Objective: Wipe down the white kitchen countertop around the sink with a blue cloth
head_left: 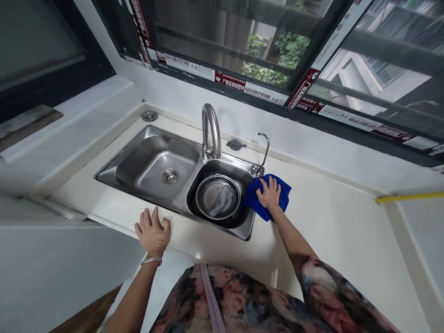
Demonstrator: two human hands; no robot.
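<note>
My right hand (269, 194) lies flat with its fingers spread, pressing down on a blue cloth (283, 196). The cloth covers the right rim of the double sink and part of the counter beside it. My left hand (152, 232) rests open on the front edge of the white counter (329, 222), with nothing in it. A steel sink (176, 206) sits between and behind my hands. In its right basin stands a round pan or bowl (218, 196) holding something greyish and clear that I cannot make out.
A tall curved faucet (212, 129) rises behind the sink, and a thin small tap (266, 150) stands at its right rear corner. A dark drain strainer (236, 144) lies near the wall. At the far right a yellow pipe (409, 197) runs along the wall under the window frame.
</note>
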